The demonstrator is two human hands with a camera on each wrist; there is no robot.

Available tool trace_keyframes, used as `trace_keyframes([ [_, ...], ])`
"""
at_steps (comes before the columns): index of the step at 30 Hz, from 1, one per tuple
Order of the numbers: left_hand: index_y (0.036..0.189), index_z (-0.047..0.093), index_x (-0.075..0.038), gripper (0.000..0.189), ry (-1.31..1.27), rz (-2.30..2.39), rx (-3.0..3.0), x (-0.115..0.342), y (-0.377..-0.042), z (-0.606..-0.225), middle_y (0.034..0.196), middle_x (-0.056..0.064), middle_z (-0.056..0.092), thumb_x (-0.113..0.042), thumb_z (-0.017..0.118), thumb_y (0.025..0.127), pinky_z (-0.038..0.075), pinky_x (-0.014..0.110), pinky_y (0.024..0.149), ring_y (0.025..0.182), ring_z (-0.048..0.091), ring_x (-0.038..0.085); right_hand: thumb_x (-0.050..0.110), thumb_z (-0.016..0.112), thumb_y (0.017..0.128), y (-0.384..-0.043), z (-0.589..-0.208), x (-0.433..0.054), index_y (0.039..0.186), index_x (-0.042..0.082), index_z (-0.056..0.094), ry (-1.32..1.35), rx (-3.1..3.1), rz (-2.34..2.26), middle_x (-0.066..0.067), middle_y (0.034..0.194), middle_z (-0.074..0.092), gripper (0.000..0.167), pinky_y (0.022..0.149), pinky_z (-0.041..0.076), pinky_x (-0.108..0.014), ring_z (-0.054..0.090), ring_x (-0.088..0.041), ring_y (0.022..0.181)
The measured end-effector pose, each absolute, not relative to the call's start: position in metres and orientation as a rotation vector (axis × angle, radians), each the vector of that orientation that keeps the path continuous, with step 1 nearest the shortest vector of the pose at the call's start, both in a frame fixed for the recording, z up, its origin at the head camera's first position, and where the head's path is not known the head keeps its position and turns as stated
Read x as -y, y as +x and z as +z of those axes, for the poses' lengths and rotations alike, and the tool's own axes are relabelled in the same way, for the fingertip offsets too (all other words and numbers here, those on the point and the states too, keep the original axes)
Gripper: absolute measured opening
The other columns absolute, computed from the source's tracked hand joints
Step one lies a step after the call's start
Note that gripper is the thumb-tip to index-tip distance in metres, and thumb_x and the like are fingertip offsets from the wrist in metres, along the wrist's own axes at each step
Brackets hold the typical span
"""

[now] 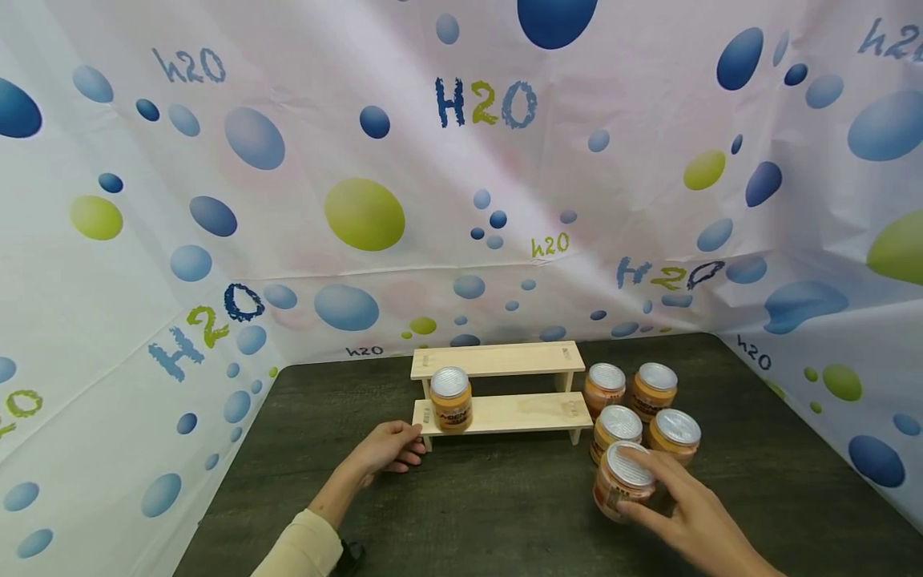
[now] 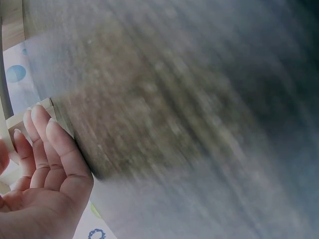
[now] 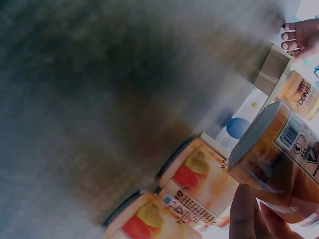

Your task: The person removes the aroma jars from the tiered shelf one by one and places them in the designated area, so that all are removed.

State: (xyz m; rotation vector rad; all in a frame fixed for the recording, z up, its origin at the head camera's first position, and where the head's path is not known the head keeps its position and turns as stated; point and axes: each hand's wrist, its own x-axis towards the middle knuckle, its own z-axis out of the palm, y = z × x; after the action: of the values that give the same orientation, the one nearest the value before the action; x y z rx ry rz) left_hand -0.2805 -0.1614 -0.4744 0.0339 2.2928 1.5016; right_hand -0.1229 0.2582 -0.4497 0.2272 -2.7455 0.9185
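Observation:
My right hand (image 1: 681,509) holds a jar (image 1: 613,489) with a silver lid and orange-brown contents, thumb at its side and fingers near the lid. In the right wrist view this jar (image 3: 279,159) is tilted, its barcode label facing the camera. At the left end of the lower wooden shelf (image 1: 519,413), my left hand (image 1: 389,449) pinches the board's edge, thumb above and fingers below. The left wrist view shows those fingers (image 2: 60,154) extended beside the pale wood. One similar jar (image 1: 452,401) stands upright on the left part of that lower shelf.
Several more jars (image 1: 678,433) stand grouped on the dark table (image 1: 310,417), right of the shelf and just beyond the held jar. A higher wooden step (image 1: 497,361) rises behind the lower one. A patterned sheet (image 1: 433,176) encloses the back and sides.

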Motion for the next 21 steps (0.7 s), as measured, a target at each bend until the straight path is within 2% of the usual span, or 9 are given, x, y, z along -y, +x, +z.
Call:
trace_keyframes([
  [9,0.111,0.064,-0.002,0.039,0.034,1.504,-2.3,0.161,-0.28,-0.474,0.099,0.008,0.07,-0.038,0.049,0.106,0.059,0.033,0.07,0.078,0.068,0.014,0.046,0.082,0.081,-0.12,-0.46,-0.261,0.142,0.033,0.051,0.192,2.762,0.85,-0.004,0.133,0.061,0.07,0.077,0.056,-0.046,0.065,-0.03,0.11],
  [15,0.11,0.064,-0.002,0.039,0.037,1.505,-2.295,0.162,-0.279,-0.474,0.098,0.007,0.07,-0.038,0.049,0.106,0.059,0.032,0.069,0.078,0.068,0.013,0.044,0.081,0.081,-0.119,-0.465,-0.262,0.143,0.03,0.051,0.171,2.79,0.934,-0.01,0.135,0.059,0.07,0.076,0.056,-0.051,0.064,-0.036,0.112],
  [21,0.11,0.064,-0.002,0.038,0.045,1.505,-2.292,0.161,-0.279,-0.473,0.098,0.007,0.069,-0.037,0.049,0.106,0.059,0.032,0.069,0.078,0.068,0.013,0.046,0.082,0.081,-0.118,-0.471,-0.262,0.142,0.03,0.051,0.154,2.807,0.927,-0.01,0.136,0.059,0.07,0.076,0.055,-0.054,0.064,-0.037,0.112],
])
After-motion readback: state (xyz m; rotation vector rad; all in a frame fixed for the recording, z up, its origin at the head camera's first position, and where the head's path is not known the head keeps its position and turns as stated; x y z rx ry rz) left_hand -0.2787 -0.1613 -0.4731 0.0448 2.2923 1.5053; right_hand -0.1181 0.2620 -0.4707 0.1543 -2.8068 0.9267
